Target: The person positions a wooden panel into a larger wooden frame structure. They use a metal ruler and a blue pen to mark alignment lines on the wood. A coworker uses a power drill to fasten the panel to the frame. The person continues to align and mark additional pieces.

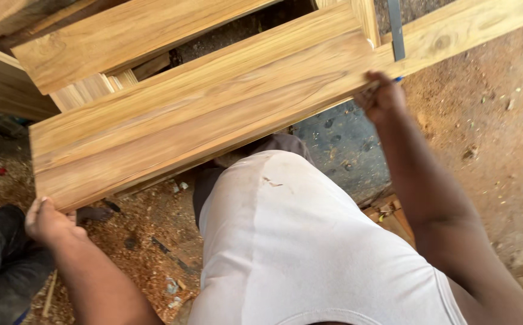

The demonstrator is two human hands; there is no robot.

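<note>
Gripping the long pale-brown grained wooden frame panel, my left hand clasps its near corner, my right hand its far edge.

The wooden frame runs off the top edge; the right hand fingertips hide under its rail; the blue tool there is unclear

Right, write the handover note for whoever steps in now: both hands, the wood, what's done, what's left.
Left hand: grip on the near-left corner of the wooden frame, from below.
Right hand: on the frame's near edge at the right, by a thin metal strip; whether it holds something small cannot be told.
Frame: planks joined, lifted off the sawdust floor, tilted across the body.
Done: frame raised, held at both ends.
Left: it is not set down anywhere yet.
</note>
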